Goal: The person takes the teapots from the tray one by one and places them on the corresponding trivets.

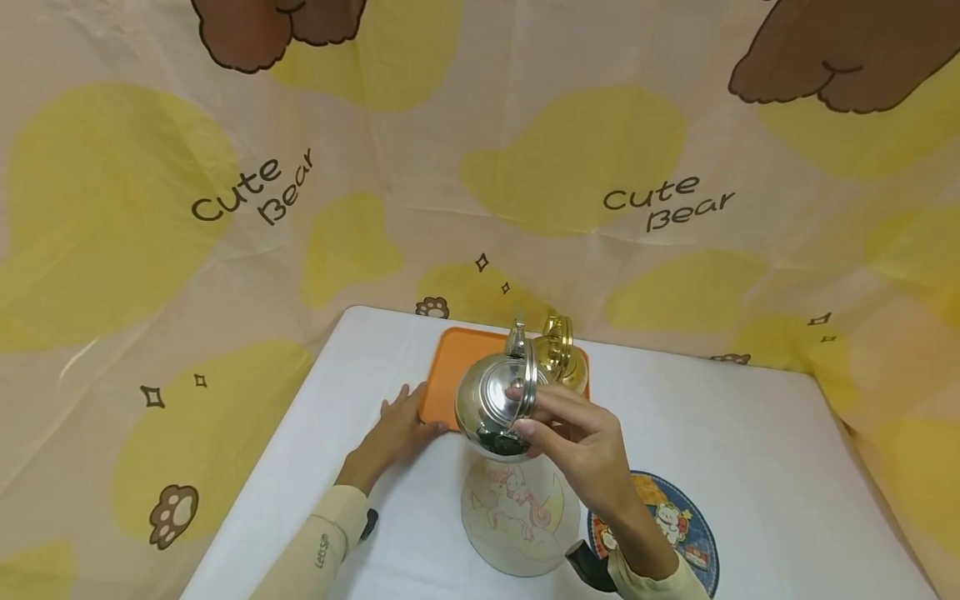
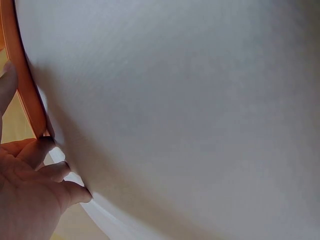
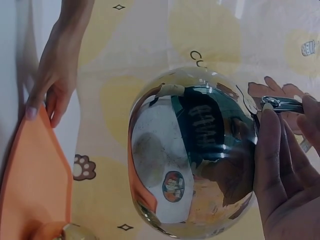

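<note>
My right hand [image 1: 581,442] pinches the arched handle of a shiny silver teapot [image 1: 483,408]. In the head view this teapot is in front of the tray and hides part of it; in the right wrist view its round mirrored body [image 3: 200,150] is off the table. My left hand [image 1: 401,425] holds the near left corner of an orange tray [image 1: 448,367], thumb on the front edge and fingers along the left side. The left wrist view shows those fingers [image 2: 42,150] against the tray's rim. A gold teapot [image 1: 576,371] stands on the tray's right part, half hidden behind the silver one.
Below the silver teapot lies a round pale mat [image 1: 517,533] with a unicorn picture. A round blue mat [image 1: 693,525] with cartoon figures lies to its right, partly under my right forearm. White cloth covers the table [image 1: 780,467]; a printed curtain [image 1: 420,167] hangs behind it.
</note>
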`<state>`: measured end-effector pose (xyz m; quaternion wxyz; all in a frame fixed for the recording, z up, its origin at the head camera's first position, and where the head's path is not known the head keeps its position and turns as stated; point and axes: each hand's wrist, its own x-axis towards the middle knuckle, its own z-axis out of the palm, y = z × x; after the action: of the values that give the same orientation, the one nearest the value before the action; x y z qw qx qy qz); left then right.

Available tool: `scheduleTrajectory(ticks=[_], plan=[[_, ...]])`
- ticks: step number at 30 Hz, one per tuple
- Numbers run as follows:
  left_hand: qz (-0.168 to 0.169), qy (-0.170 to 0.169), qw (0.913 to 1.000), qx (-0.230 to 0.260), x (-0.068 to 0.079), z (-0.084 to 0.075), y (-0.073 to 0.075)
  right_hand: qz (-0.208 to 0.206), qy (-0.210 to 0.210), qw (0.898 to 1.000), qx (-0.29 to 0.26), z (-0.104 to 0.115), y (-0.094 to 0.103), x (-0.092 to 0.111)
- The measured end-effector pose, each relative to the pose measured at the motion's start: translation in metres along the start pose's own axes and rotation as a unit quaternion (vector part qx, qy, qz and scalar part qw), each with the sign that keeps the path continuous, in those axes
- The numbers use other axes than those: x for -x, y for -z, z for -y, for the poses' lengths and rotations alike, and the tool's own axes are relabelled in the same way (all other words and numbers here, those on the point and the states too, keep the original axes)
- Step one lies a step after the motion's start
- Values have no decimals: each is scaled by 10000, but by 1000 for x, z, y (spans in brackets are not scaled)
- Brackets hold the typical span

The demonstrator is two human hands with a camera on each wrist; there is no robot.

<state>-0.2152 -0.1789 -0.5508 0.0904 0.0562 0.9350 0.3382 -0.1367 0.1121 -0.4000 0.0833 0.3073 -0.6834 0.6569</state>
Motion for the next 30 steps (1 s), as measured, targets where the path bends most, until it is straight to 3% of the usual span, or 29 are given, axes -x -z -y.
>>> scheduleTrajectory(ticks=[12, 21, 26, 30], plan=[[16, 120, 9999, -66, 2, 2, -1, 100, -100, 9998, 142, 3, 1, 17], [-1, -66, 10000, -54, 1, 3, -1, 15, -374, 9985, 388, 3, -2, 31], [12, -36, 10000, -39, 1, 2, 0, 15, -354, 9988, 330, 0, -4, 38], [44, 1, 10000, -12, 2, 0, 2, -28, -564, 9979, 302, -4, -4, 45]])
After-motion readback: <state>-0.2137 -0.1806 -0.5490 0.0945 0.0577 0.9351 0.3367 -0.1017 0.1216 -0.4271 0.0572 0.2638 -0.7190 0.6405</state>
